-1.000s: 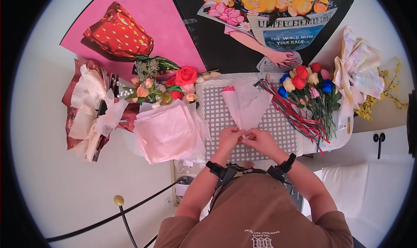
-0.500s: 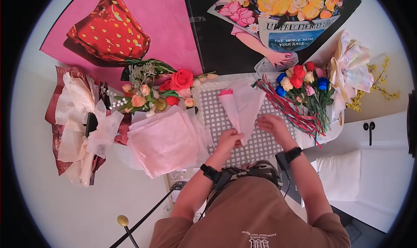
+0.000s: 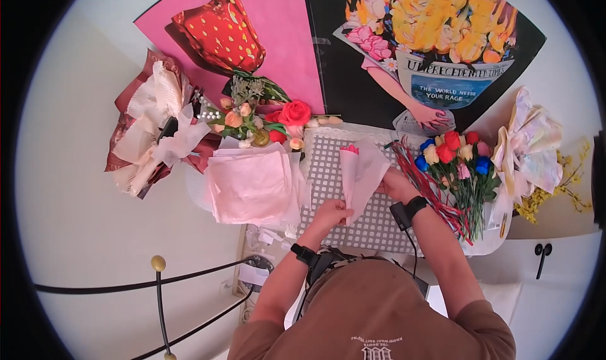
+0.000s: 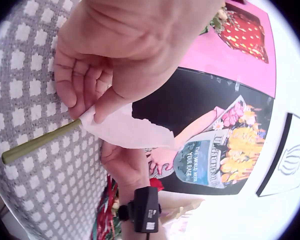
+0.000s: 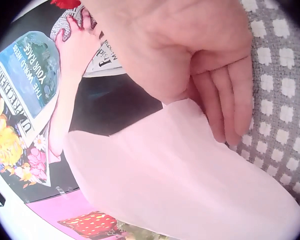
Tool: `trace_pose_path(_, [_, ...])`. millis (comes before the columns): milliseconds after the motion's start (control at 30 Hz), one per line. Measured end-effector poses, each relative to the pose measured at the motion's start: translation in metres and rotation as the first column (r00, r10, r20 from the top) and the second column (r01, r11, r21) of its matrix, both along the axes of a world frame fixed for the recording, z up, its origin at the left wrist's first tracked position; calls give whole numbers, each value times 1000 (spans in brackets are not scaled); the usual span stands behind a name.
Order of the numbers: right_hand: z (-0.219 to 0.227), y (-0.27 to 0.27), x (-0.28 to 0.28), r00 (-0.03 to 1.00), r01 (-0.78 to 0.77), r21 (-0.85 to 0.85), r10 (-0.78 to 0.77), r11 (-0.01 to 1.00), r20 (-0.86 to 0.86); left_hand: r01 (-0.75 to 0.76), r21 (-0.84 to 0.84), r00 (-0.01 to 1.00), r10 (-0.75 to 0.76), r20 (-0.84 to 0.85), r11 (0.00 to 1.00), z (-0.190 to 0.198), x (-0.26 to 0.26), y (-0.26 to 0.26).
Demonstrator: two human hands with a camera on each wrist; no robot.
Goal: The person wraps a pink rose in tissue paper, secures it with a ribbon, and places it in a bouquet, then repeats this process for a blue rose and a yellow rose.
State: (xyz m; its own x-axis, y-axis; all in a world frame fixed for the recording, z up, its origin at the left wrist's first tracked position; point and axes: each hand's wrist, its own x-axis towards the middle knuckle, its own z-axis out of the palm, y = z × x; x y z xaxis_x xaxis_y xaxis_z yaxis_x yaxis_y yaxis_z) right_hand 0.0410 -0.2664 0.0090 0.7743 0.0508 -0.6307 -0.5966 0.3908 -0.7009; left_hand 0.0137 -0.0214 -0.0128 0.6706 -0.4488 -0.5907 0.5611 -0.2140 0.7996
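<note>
A pink flower (image 3: 350, 149) lies in a sheet of pale pink wrapping paper (image 3: 366, 180), partly rolled into a cone. My left hand (image 3: 332, 213) pinches the bottom of the cone between thumb and fingers. From that pinch the green stem (image 4: 40, 144) sticks out over the checked cloth. On the other side, my right hand (image 3: 396, 184) holds the loose right edge of the paper. In the right wrist view the paper's edge (image 5: 190, 120) runs between its thumb and fingers; the thumb's tip is hidden. The sheet stands lifted into a curve there.
A stack of pink paper sheets (image 3: 252, 186) lies left of the checked cloth (image 3: 328, 158). Behind it are loose flowers (image 3: 293, 114) and a wrapped bouquet (image 3: 158, 126). Red and green ribbons (image 3: 435, 196), several roses (image 3: 449, 142) and a pale wrapped bundle (image 3: 527, 145) lie to the right.
From the bottom of the cone, my right hand let go, moved right, and now holds the paper's right edge, lifting it inward. My left hand keeps its pinch. The head view has shifted.
</note>
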Motion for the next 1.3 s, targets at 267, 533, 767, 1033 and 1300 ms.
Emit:
trace_pose_path(267, [-36, -14, -4, 937, 240, -153, -187, 959, 293, -19, 503, 885, -219, 410, 864, 17, 3, -2])
trace_pose_path(533, [-15, -34, -18, 971, 111, -101, -86, 989, 225, 125, 499, 872, -334, 357, 858, 8, 27, -2])
trace_pose_path(767, [53, -31, -26, 956, 290, 157, -293, 944, -6, 71, 438, 824, -299, 480, 896, 9, 17, 1])
trace_pose_path(1033, [0, -46, -24, 974, 29, -277, 36, 961, 225, 72, 371, 883, -232, 408, 926, -1, 17, 4])
trace_pose_path(1300, [-23, -47, -29, 959, -41, 19, 34, 999, 281, 47, 386, 906, -202, 371, 921, 15, 17, 1])
